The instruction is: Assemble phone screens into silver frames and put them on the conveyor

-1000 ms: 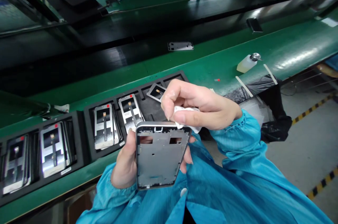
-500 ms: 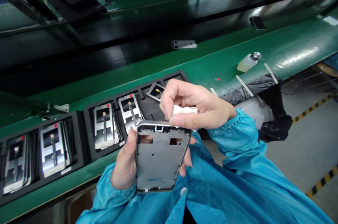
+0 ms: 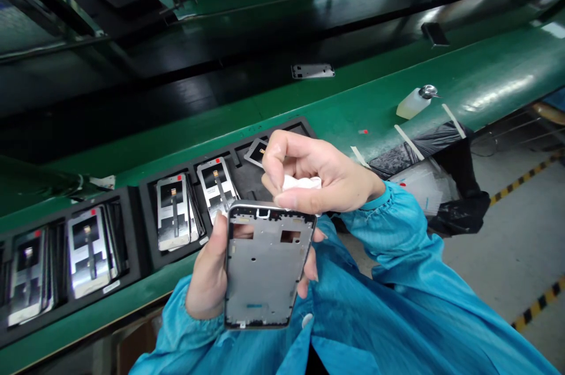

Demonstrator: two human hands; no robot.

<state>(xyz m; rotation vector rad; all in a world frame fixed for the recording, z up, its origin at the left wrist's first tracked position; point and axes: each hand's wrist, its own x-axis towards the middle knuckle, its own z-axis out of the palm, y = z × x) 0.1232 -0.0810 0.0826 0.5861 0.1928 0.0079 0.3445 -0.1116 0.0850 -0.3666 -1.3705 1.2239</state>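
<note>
My left hand (image 3: 208, 281) grips a grey metal phone frame (image 3: 263, 266) by its long sides, holding it upright in front of my blue smock. My right hand (image 3: 322, 173) is closed on a small white wipe (image 3: 301, 182) and presses it against the frame's top edge. Behind the hands lies a black foam tray (image 3: 145, 210) on the green bench, its slots holding stacks of silvery screen parts (image 3: 173, 210) with red dots.
A second black tray (image 3: 57, 257) with more parts lies at the left. A white squeeze bottle (image 3: 415, 103) stands on the green bench at the right, beside a black plastic bag (image 3: 454, 186). One loose frame (image 3: 312, 71) rests on the dark conveyor behind.
My right hand with the wipe has slid a little to the left along the frame's top edge. The frame and my left hand have dropped slightly.
</note>
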